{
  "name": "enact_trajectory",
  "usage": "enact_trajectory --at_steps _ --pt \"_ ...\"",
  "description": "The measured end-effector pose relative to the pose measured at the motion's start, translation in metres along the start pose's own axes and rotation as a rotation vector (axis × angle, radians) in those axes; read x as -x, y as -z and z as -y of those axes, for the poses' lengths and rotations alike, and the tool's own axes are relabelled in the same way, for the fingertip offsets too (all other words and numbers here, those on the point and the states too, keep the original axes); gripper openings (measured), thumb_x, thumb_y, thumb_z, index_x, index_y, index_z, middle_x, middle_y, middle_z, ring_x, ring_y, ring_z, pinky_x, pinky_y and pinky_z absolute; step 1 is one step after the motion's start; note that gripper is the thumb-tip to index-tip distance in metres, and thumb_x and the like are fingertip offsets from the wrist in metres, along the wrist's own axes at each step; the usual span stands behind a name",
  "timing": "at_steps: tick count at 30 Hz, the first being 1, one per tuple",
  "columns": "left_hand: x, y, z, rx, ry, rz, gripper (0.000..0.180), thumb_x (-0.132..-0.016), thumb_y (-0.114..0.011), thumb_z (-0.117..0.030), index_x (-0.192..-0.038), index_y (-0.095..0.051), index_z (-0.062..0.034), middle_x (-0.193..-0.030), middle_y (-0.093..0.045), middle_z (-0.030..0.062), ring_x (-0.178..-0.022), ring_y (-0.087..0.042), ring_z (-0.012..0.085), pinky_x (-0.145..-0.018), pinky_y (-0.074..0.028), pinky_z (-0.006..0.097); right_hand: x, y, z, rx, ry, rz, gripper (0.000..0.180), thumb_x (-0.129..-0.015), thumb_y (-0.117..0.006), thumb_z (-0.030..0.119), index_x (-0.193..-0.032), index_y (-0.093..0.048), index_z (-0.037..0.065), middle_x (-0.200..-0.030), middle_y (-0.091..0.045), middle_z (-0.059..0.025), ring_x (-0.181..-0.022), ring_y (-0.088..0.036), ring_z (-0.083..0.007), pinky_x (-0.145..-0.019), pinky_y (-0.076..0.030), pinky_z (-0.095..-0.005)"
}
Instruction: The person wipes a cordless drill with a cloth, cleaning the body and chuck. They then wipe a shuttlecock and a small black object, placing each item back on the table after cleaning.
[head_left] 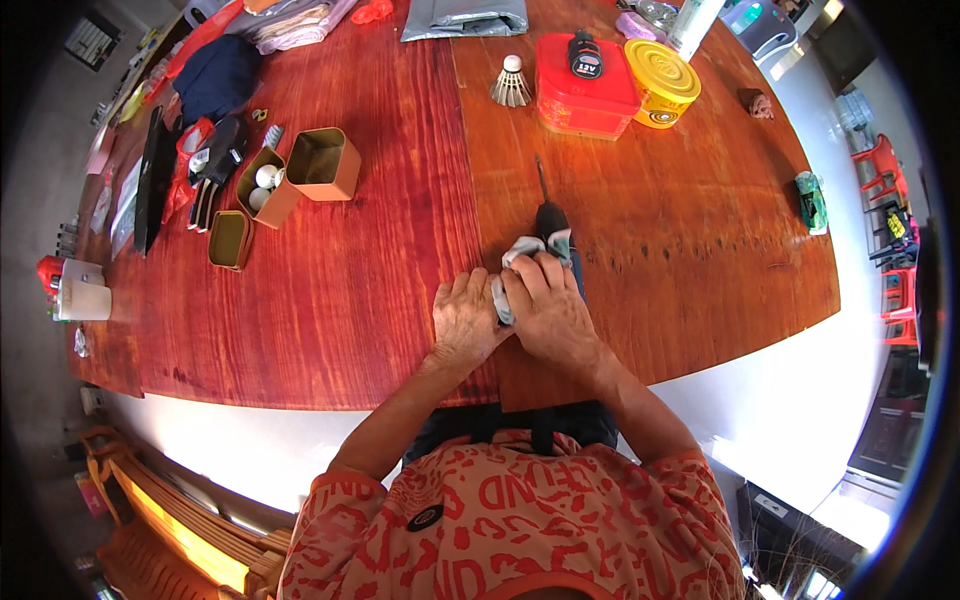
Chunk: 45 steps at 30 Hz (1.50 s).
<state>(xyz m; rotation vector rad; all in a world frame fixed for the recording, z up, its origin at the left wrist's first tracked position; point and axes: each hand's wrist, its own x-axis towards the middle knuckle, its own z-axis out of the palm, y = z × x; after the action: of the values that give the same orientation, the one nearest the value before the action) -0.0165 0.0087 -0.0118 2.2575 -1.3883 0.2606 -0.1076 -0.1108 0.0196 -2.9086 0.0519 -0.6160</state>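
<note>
A cordless drill (549, 217) lies on the table in front of me, its long thin bit facing away. Its black chuck and a strip of dark blue body show; my hands cover most of the rest. A pale grey-white cloth (522, 248) is bunched against the drill. My right hand (549, 310) is closed over the cloth, pressing it onto the tool. Close beside it, my left hand (464, 318) has its fingers curled round the drill's near left part, which is largely hidden. A black battery pack (585, 57) rests on the red box (588, 95).
Beyond the drill stand a shuttlecock (511, 85) and a yellow round tin (662, 80). Leftward are open tins (325, 165), one holding white balls, and a black pouch (222, 147). A green packet (812, 203) lies by the right edge. White cups (84, 292) stand far left.
</note>
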Motion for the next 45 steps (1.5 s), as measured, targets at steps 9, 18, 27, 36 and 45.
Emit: enact_trajectory --at_steps 9,18,27,36,45 --pt "-0.004 0.003 -0.005 -0.007 0.02 0.036 0.058 -0.05 -0.083 -0.036 -0.093 -0.059 -0.0052 -0.085 -0.054 0.0068 -0.077 -0.057 0.0239 -0.065 -0.044 0.038 0.009 0.017 -0.029 -0.222 -0.05 -0.085 0.036 -0.071 -0.06 -0.002 -0.107 -0.058 0.0 -0.112 -0.047 -0.011 -0.102 -0.047 -0.0325 -0.089 -0.04 -0.0436" --pt "-0.004 0.002 -0.006 -0.055 0.029 0.082 0.058 -0.051 -0.084 -0.038 -0.092 -0.06 -0.0051 -0.088 -0.055 0.007 -0.079 -0.058 0.0246 -0.067 -0.047 0.04 0.009 -0.017 -0.064 -0.608 -0.544 -0.212 0.041 -0.09 -0.051 0.013 -0.127 -0.046 -0.003 -0.12 -0.046 -0.0218 -0.111 -0.044 -0.0383 -0.096 -0.036 -0.0418" --pt "-0.002 0.001 -0.005 -0.074 0.036 0.076 0.06 -0.053 -0.084 -0.038 -0.097 -0.06 -0.0048 -0.09 -0.056 0.0071 -0.082 -0.059 0.0242 -0.07 -0.046 0.041 0.076 0.014 0.01 -0.285 -0.493 -0.236 0.053 -0.074 -0.057 -0.003 -0.126 -0.047 -0.005 -0.121 -0.043 -0.0235 -0.106 -0.045 -0.0424 -0.091 -0.04 -0.0472" --pt "0.009 0.029 0.017 0.224 0.154 0.167 0.083 -0.055 -0.086 -0.021 -0.126 -0.046 -0.0013 -0.114 -0.051 0.0161 -0.108 -0.049 0.0325 -0.094 -0.043 0.043 0.051 0.013 0.001 0.02 -0.308 -0.266 0.041 -0.071 -0.059 -0.001 -0.112 -0.057 -0.004 -0.113 -0.047 -0.0167 -0.097 -0.05 -0.0352 -0.083 -0.046 -0.0465" --pt "0.032 0.016 0.024 0.556 0.298 0.193 0.086 -0.066 -0.078 -0.002 -0.137 -0.029 -0.0031 -0.123 -0.047 0.017 -0.115 -0.043 0.0352 -0.101 -0.039 0.042 0.004 -0.01 0.024 0.024 -0.148 -0.142 0.035 -0.072 -0.058 0.007 -0.104 -0.057 -0.006 -0.109 -0.052 -0.0188 -0.094 -0.051 -0.0306 -0.08 -0.044 -0.0392"
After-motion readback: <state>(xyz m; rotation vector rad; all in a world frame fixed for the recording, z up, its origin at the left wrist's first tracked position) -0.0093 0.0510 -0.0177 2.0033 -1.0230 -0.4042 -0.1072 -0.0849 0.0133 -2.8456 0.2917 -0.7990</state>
